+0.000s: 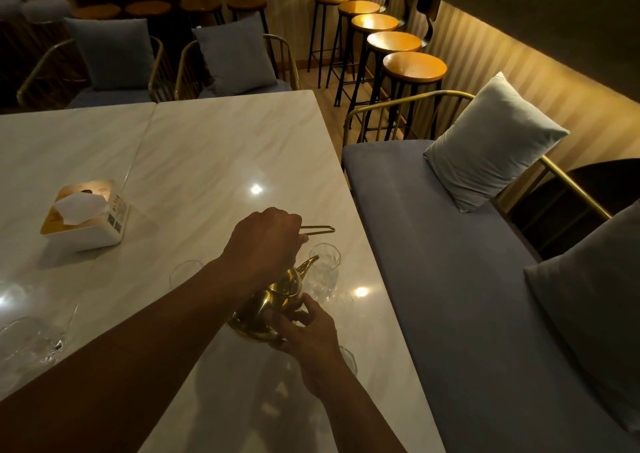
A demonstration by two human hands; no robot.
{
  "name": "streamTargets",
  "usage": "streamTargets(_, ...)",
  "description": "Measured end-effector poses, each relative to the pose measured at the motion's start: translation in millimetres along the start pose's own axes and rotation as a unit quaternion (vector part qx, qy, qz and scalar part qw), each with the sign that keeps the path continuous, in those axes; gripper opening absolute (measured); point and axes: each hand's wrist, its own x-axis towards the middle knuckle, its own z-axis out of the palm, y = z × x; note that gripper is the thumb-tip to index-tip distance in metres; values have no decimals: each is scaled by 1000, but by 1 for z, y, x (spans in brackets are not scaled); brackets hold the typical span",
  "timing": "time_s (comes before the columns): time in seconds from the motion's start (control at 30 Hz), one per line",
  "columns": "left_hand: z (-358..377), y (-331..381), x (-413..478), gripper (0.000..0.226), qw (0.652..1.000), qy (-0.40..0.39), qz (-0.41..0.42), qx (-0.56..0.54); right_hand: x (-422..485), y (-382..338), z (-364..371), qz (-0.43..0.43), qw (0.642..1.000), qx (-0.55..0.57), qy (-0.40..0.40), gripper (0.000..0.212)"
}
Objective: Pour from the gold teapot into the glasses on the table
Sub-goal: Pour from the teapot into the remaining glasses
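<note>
Tilting gold teapot [277,300] above table [207,161]: your left hand [266,241] grips handle [320,229], right hand [306,331] cups base, fingers curled. Spout [310,262] at glass [325,272] rim; flow unclear. Likely pouring step. Next: raise base slowly, spout kept over rim.

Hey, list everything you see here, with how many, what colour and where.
teapot: one, gold, table's near right, spout by a glass
glasses: four, clear, three around teapot, one near left
tissue box: one, white, table's left
table: two joined tops, white marble, centre
bench: one, grey, gold frame, right
armchairs: two, gold-framed, beyond table
cushions: four, grey, on bench and armchairs
bar stools: five, wooden tops, black legs, far right
left hand: one, grips teapot handle
right hand: one, holds teapot body
</note>
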Motion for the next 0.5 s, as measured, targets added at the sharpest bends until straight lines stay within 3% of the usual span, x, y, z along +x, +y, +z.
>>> streamTargets(0.5,1,2,5,33,1000,0,13,18,-1,-3,-1,3,1000,10,-10,79)
